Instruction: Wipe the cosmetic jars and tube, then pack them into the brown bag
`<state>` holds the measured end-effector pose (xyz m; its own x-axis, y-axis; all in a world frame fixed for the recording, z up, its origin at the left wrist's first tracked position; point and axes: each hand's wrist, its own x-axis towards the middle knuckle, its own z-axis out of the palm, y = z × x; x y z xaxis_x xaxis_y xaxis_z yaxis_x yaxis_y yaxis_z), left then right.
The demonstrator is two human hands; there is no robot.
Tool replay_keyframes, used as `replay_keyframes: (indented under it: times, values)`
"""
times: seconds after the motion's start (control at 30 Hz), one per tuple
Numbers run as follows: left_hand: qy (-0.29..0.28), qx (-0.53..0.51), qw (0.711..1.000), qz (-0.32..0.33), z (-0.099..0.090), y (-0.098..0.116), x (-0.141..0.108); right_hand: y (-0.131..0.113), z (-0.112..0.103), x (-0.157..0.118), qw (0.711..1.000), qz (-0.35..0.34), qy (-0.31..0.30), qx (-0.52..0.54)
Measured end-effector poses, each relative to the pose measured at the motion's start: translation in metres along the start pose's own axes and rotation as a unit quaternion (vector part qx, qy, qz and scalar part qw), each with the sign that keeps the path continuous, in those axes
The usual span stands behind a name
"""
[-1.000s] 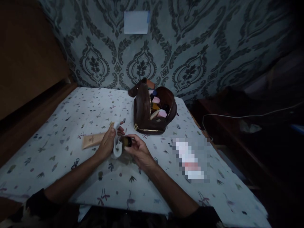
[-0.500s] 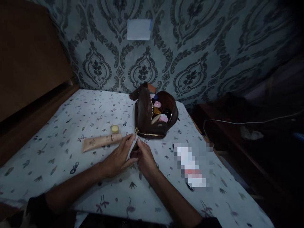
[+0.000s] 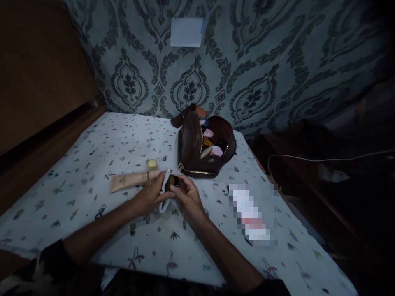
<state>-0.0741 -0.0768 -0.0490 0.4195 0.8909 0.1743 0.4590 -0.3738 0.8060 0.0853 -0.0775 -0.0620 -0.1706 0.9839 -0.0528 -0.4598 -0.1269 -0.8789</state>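
My left hand (image 3: 149, 196) is closed around a soft white cloth (image 3: 164, 204), whose edges stick out above and below the fingers. Against the cloth lies a small dark bottle (image 3: 171, 182) with a shiny black end, pinched by the fingers of my right hand (image 3: 190, 202). Both hands meet just in front of an open brown toiletry bag (image 3: 197, 162) with a gold zip. A beige squeeze tube (image 3: 131, 181) lies flat beside my left hand, partly behind it. Just beyond the tube rests a small pale yellow round item (image 3: 152, 164).
Pink, amber and dark containers fill the bag, including a pink-topped one (image 3: 216, 151). A blurred-out flat object (image 3: 251, 216) lies to the right on the patterned white sheet (image 3: 173, 255). Brown wooden furniture (image 3: 40, 82) stands left; the patterned wall rises behind.
My hands have turned and drawn slightly apart, so the white cloth and dark bottle now show between them. The whole view has shifted a little; bag and tube stay in place.
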Motion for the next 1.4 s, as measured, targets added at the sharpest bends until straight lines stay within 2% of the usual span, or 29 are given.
replay_keyframes:
  times: [0.1,0.2,0.3,0.37,0.43,0.5,0.6,0.63,0.7,0.77,0.87,1.03,1.13,1.3,1.4]
  values:
    - [0.012,-0.050,0.999,-0.004,0.005,-0.002,-0.002,-0.001,0.000,0.001,0.999,-0.030,0.010,-0.020]
    - [0.054,-0.091,0.994,-0.033,0.004,-0.001,-0.002,-0.003,-0.001,0.001,0.998,-0.038,0.042,-0.027]
    - [0.137,-0.148,0.976,-0.075,-0.004,0.006,0.001,-0.004,-0.002,0.001,0.997,-0.046,0.066,-0.014]
    - [0.221,-0.206,0.948,-0.099,-0.010,0.010,0.003,-0.004,-0.002,0.001,0.997,-0.044,0.064,-0.016]
    - [0.288,-0.259,0.917,-0.093,-0.014,0.013,0.005,-0.003,-0.001,-0.001,0.998,-0.025,0.039,-0.033]
    - [0.315,-0.269,0.908,-0.062,-0.013,0.015,0.006,-0.002,0.002,-0.004,0.999,0.013,-0.010,-0.050]
    - [0.280,-0.173,0.944,0.007,-0.006,0.015,0.004,0.001,0.006,-0.008,0.993,0.068,-0.081,-0.053]
    - [0.250,-0.131,0.958,0.043,-0.003,0.015,0.002,0.002,0.006,-0.008,0.993,0.072,-0.088,-0.039]
    - [0.177,-0.058,0.975,0.122,0.003,0.013,0.000,0.003,0.007,-0.008,0.996,0.066,-0.063,0.013]
    - [0.129,0.012,0.973,0.189,0.005,0.009,-0.002,0.001,0.006,-0.007,0.995,0.064,-0.024,0.071]
    - [0.109,0.137,0.955,0.241,0.004,0.000,-0.001,-0.003,0.005,-0.006,0.990,0.093,-0.017,0.106]
    - [0.124,0.278,0.922,0.238,-0.002,-0.013,-0.001,-0.003,0.005,-0.007,0.991,0.113,-0.012,0.065]
    - [0.111,0.260,0.932,0.224,-0.004,-0.016,-0.001,-0.001,0.005,-0.008,0.993,0.108,-0.022,0.045]
    - [0.144,0.140,0.955,0.220,-0.008,-0.015,-0.001,-0.005,0.007,-0.010,0.987,0.106,-0.072,0.095]
    - [0.127,0.084,0.971,0.182,-0.011,-0.011,-0.001,-0.006,0.008,-0.011,0.986,0.099,-0.097,0.092]
